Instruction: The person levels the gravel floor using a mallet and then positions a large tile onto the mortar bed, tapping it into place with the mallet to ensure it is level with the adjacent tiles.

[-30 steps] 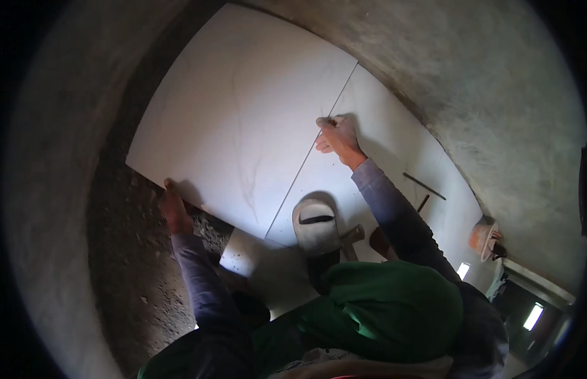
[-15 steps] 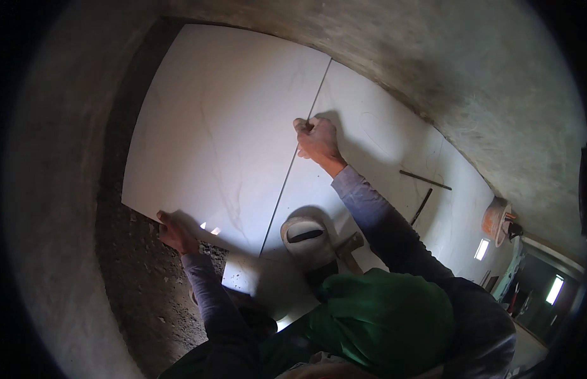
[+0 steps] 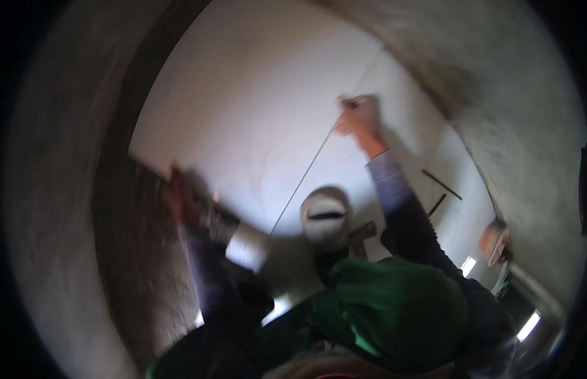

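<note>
Here we are, and the big white tile [image 3: 243, 114] lies across the far left corner of the floor [image 3: 142, 252], right between your two hands. Your left hand [image 3: 182, 194] is at the tile's near edge, toward its left end, fingers up against the rim with the rough dark ground below them. Over on the other side, your right hand [image 3: 359, 119] sits at the seam, fingers curled and tips about on the line where the neighbouring white tile [image 3: 416, 129] begins. Are they gripping? Can't tell on the left: the hand is smeared, and any fingers under the rim are out of sight. Can't tell on the right either; a dark patch by the thumb could be shadow or something small.

The tile's far edge is cut off by the top of the view, and the seam fades to a blur beyond your right hand. Close to you, a pale rounded thing with a dark slot [image 3: 325, 218] rests just right of the seam's near end. Beside it, a hammer-like tool [image 3: 363, 232] is partly hidden by your green-clad knee [image 3: 401, 309]. Toward the floor's right edge lie two thin dark rods [image 3: 442, 184].
</note>
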{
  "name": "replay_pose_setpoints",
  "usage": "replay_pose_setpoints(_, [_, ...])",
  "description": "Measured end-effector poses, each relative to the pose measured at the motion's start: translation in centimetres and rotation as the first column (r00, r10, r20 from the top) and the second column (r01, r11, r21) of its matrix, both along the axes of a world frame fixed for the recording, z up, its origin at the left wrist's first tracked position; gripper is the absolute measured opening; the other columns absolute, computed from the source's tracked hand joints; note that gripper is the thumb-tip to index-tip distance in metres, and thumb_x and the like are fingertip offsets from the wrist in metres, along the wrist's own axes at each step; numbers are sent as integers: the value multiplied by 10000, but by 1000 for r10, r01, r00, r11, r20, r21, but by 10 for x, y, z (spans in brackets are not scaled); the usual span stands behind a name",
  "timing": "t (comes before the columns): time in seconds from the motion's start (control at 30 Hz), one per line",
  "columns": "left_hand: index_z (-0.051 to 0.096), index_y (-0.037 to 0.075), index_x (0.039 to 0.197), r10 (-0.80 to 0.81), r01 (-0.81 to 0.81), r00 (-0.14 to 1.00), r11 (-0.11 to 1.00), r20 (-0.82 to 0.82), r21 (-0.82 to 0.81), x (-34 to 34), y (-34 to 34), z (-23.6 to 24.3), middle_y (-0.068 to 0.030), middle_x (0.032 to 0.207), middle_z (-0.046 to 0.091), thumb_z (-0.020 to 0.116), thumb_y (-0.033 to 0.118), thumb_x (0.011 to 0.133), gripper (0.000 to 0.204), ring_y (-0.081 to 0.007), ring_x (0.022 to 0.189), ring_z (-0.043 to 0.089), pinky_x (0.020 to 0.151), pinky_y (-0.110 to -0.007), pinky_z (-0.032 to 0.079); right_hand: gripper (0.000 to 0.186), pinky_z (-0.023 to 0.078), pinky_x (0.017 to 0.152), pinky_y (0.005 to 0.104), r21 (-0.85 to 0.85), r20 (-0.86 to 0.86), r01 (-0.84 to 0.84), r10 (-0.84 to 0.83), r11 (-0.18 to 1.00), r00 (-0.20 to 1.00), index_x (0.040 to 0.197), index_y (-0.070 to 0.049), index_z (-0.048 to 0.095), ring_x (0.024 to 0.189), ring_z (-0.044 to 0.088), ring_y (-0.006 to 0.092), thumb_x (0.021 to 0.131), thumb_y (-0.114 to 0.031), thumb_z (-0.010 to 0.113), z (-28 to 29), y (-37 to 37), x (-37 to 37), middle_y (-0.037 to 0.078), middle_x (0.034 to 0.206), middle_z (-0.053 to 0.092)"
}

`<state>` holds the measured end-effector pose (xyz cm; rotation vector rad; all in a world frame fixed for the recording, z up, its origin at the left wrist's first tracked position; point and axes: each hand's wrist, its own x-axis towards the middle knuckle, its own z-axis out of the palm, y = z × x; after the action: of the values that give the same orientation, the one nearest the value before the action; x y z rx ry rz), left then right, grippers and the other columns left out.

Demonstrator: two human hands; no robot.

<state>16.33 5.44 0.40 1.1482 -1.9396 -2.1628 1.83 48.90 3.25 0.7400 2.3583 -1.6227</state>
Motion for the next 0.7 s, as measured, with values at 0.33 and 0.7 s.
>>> replay_pose_setpoints(0.33, [528, -92, 1427, -110, 233, 868, 951, 484, -202, -20, -9, 69, -261, 1427, 581, 515, 365, 1082, 573, -376, 1346, 545, 1115, -480, 445, 400, 620, 581, 350, 47, 128, -35, 29, 998, 991, 984, 96, 650, 607, 712, 292, 981, -298, 719, 3, -11, 0, 211, 781, 704])
replay_pose_setpoints(0.7, [603, -96, 1318, -90, 63, 965, 991, 247, 115, 7, -30, 56, -182, 1169, 698, 543, 269, 1070, 445, -284, 1038, 683, 887, -416, 556, 275, 548, 622, 340, 87, 140, -51, 39, 995, 989, 1071, 34, 666, 688, 697, 242, 1003, -233, 668, 12, -1, 0, 145, 830, 714])
